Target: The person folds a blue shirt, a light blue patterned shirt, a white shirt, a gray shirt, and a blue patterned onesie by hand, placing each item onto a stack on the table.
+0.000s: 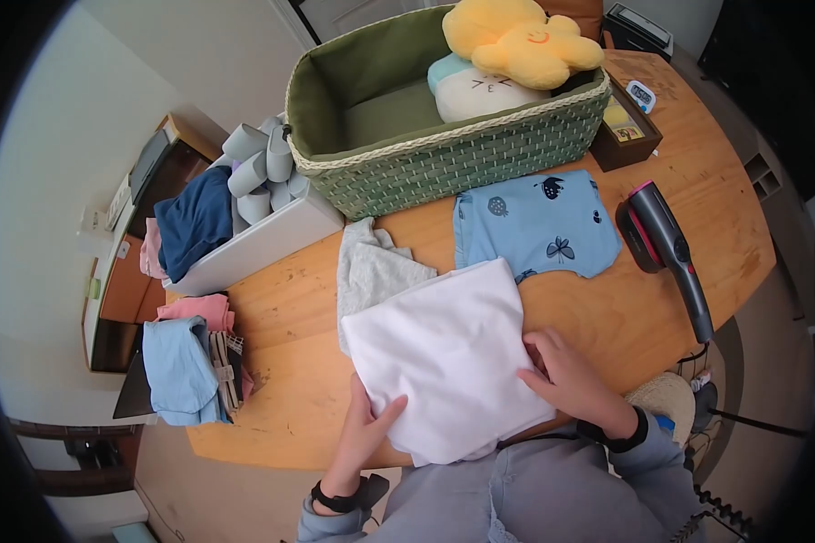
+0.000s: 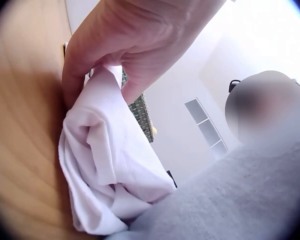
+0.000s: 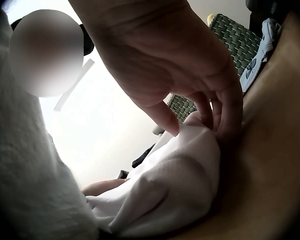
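A folded white garment (image 1: 444,357) lies at the table's front edge, close against the person's body. My left hand (image 1: 364,430) grips its left side, thumb on top and fingers underneath. In the left wrist view, loose folds of the garment (image 2: 105,150) bunch below that hand (image 2: 125,45). On the opposite side my right hand (image 1: 575,380) pinches the edge between thumb and curled fingers. The right wrist view shows this hand (image 3: 180,75) over the rounded fold of the garment (image 3: 175,175). Partly beneath the white garment is a grey cloth (image 1: 376,271).
Blue printed clothing (image 1: 543,222) lies behind, with a handheld steamer (image 1: 666,253) to its right. A green woven basket (image 1: 462,163) holds plush toys (image 1: 525,45). At left are a white bin (image 1: 263,244) of grey rolled items and a stack of folded clothes (image 1: 186,371).
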